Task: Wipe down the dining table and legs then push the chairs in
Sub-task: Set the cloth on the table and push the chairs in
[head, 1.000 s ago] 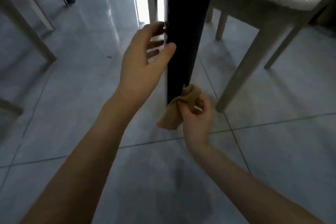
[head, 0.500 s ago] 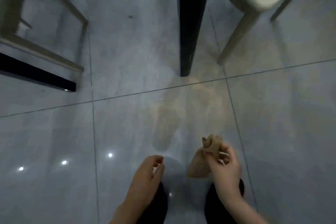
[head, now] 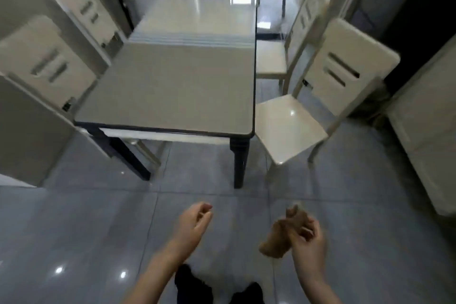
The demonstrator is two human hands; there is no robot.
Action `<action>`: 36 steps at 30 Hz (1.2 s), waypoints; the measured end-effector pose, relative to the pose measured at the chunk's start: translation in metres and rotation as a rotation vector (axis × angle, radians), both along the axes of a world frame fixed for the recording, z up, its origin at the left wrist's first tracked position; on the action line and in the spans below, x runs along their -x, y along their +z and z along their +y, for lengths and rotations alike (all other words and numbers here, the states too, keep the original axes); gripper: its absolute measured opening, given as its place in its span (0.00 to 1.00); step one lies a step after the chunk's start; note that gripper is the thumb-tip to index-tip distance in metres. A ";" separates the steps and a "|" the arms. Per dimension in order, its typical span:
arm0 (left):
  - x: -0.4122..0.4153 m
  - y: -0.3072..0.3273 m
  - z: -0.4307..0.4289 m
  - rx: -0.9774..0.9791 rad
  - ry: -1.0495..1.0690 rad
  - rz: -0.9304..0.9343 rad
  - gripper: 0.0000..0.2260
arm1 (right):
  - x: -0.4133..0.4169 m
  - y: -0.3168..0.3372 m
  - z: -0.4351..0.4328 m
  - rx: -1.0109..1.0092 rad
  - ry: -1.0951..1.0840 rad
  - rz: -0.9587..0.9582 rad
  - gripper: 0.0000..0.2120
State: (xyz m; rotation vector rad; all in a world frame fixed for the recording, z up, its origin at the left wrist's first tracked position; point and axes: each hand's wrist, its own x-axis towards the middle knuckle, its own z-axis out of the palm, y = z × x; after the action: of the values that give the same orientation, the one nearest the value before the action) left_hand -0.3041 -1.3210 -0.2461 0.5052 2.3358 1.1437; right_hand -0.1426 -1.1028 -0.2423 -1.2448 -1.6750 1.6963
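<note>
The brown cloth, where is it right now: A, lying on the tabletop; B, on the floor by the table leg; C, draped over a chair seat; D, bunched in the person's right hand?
D: the brown cloth is bunched in the right hand, whose fingers curl around it, held above the floor in front of the table, while the left hand holds nothing.

No text, label, brand, number or sign can be read anywhere here.
</note>
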 end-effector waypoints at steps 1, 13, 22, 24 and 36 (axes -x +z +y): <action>-0.002 0.007 -0.003 -0.001 0.031 -0.003 0.16 | -0.002 0.004 0.006 -0.015 0.028 -0.009 0.13; 0.028 -0.031 -0.050 0.043 0.417 -0.152 0.08 | 0.075 -0.003 0.048 -0.024 0.004 -0.076 0.17; 0.211 -0.035 0.025 0.061 0.234 -0.063 0.04 | 0.251 -0.005 0.092 -0.161 0.155 -0.025 0.15; 0.252 -0.029 0.049 0.092 0.146 -0.022 0.06 | 0.290 -0.003 0.100 -0.201 0.177 -0.042 0.15; 0.356 -0.053 0.141 0.358 -0.211 -0.055 0.31 | 0.447 -0.068 0.132 -0.321 0.405 -0.488 0.16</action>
State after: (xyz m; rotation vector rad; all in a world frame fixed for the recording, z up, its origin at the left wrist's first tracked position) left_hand -0.6601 -1.1796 -0.2994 0.5619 2.3051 0.6172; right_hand -0.5897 -0.9705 -0.3104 -1.2901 -2.5169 1.3007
